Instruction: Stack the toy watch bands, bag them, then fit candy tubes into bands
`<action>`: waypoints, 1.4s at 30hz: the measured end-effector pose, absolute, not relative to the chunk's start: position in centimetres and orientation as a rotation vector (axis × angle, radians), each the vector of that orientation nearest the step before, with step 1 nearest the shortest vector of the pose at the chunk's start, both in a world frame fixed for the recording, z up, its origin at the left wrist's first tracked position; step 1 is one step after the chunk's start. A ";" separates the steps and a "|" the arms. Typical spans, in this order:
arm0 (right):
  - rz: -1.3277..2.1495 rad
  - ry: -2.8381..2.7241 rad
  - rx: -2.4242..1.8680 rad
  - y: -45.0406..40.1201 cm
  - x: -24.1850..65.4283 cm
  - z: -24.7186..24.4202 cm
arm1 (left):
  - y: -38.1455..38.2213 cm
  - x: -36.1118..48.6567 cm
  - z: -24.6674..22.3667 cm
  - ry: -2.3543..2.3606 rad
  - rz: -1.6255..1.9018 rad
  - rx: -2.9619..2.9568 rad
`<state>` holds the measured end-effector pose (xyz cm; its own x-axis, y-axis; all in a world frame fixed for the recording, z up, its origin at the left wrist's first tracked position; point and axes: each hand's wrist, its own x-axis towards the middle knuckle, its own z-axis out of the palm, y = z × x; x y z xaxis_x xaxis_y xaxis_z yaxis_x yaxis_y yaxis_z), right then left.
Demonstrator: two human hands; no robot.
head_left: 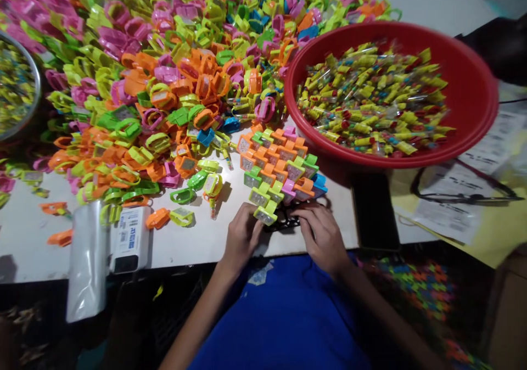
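Rows of plastic toy watches (274, 167), mostly orange and yellow-green with a few pink, green and blue, stand packed close together on a black openwork rack (284, 223) in front of me. My left hand (242, 235) is closed at the rack's front left corner, beside a yellow-green toy watch (265, 214); its fingertips are partly hidden. At the front right edge, my right hand (323, 234) has its fingers bent over the black rack, the thumb below them. Most of the rack is covered by the watches.
A big heap of loose toy watches (164, 93) covers the table's back and left. A red basin (473, 134) of small candy tubes stands right, a metal bowl (36, 84) left. Nearby lie a phone (375, 211), eyeglasses (465, 197), a clear plastic roll (87, 265) and a white box (130, 238).
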<state>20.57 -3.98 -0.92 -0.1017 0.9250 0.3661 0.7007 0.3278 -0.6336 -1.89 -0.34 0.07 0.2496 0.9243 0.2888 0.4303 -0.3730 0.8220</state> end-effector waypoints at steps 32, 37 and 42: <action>0.695 -1.830 -0.976 -6.1 15.2 3.8 | 1.6 -6.7 1.9 1.906 0.943 1.885; 0.846 -1.910 -0.930 -5.9 14.6 3.5 | 1.7 -6.3 1.9 1.706 0.636 2.008; 1.008 -1.798 -1.007 -6.3 15.1 3.5 | 0.8 -6.8 1.9 1.840 1.229 1.646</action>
